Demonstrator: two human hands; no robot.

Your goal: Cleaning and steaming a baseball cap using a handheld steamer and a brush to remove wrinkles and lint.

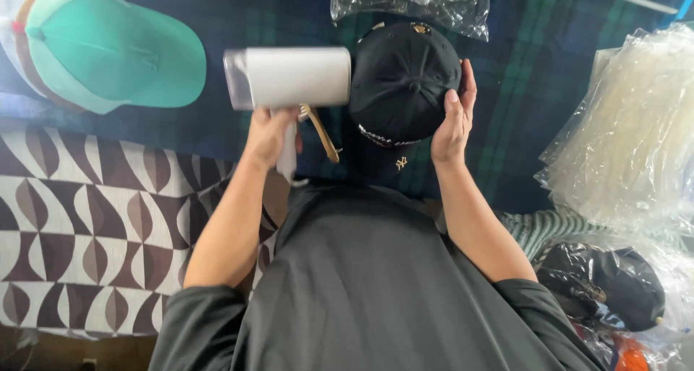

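Black cap [403, 78] is held up over the plaid surface [520, 111], crown toward the camera, brim end down near the person's chest. Right hand [454, 118] cups its right side, grip wrapped on the crown edge with fingers curled over the rim. Left hand [269, 134] has its grip closed round the handle of a white steamer [288, 77], whose body lies level with the nozzle end just beside the cap's left side; whether they touch I can't tell. No steam visible.

Step in hand, by my read: steaming the crown, left panel. Next move likely calls for turning the cap in the right hand to present a fresh panel, keeping those fingers away from the nozzle.

Around: teal cap [108, 49] upper left, clear bags [629, 125] stacked right, bagged dark cap [603, 288] lower right, empty bag [412, 2] up top.
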